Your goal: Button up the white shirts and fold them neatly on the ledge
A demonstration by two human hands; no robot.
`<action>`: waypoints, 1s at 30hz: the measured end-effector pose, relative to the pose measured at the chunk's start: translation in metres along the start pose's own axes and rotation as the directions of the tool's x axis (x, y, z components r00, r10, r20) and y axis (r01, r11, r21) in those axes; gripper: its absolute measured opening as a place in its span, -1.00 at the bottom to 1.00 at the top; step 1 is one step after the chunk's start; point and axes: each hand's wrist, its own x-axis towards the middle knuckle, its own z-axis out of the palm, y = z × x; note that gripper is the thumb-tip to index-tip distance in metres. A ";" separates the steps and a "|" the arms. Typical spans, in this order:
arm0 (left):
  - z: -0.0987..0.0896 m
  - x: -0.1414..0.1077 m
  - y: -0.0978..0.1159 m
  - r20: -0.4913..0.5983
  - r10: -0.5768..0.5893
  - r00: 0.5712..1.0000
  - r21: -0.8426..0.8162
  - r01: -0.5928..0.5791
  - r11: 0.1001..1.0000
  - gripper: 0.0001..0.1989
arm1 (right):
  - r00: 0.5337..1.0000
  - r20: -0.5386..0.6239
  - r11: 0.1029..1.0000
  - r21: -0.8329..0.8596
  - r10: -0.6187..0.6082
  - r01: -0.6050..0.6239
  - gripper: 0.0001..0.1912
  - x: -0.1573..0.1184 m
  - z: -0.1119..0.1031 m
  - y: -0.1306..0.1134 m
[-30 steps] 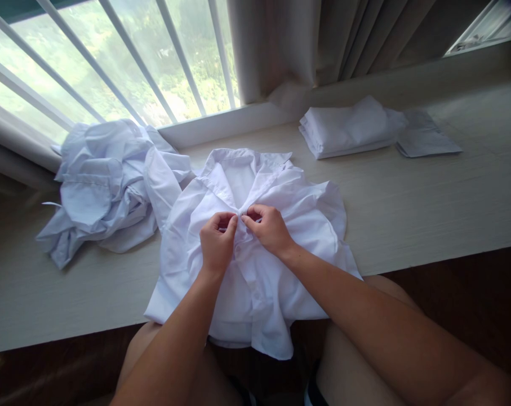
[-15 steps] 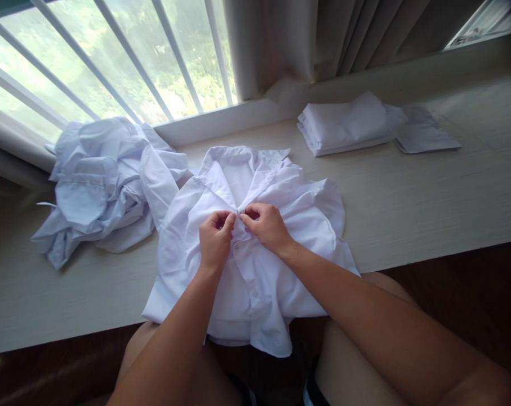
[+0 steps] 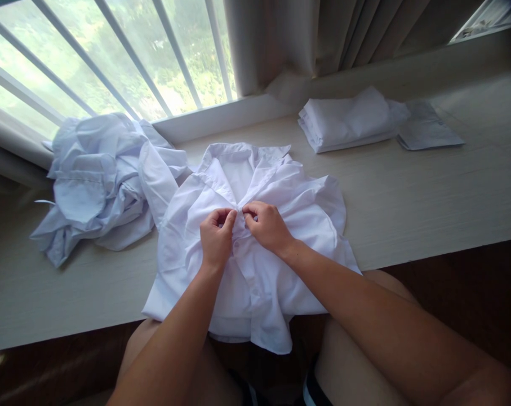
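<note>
A white collared shirt (image 3: 297,225) lies front side up across the ledge, its collar toward the window and its lower edge hanging over the front. My left hand (image 3: 217,234) pinches the shirt's front at the bottom of the neck opening. Just to its right, my right hand (image 3: 266,225) pinches the same front edge between thumb and fingers. The fingertips of both hands are close together. Buttons show on the front strip below them. Any button between the fingertips is too small to make out.
On the left of the pale ledge (image 3: 428,197) lies a crumpled heap of white clothing (image 3: 107,180). A folded white cloth (image 3: 348,121) and a flat, thin white piece (image 3: 428,127) sit at the back right. Behind are a barred window (image 3: 145,56) and curtains (image 3: 276,45).
The fingertips of my right hand have shifted very slightly up and to the right. The shirt and the other cloths lie as before; the view has tilted a little.
</note>
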 end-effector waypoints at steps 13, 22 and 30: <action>0.004 -0.001 0.002 0.021 0.032 0.999 0.034 -0.033 0.999 -0.77 | 1.000 0.012 0.998 -0.054 -0.026 0.026 -0.89 0.001 -0.001 0.007; -0.001 0.000 0.005 0.064 0.017 0.998 0.032 -0.019 0.999 -0.74 | 0.997 0.016 0.986 -0.150 -0.076 0.077 -0.89 0.000 -0.002 0.007; -0.003 0.003 0.000 0.118 -0.061 0.991 -0.078 0.070 0.994 -0.69 | 0.996 0.011 0.989 -0.118 -0.087 0.088 -0.92 -0.002 -0.001 0.005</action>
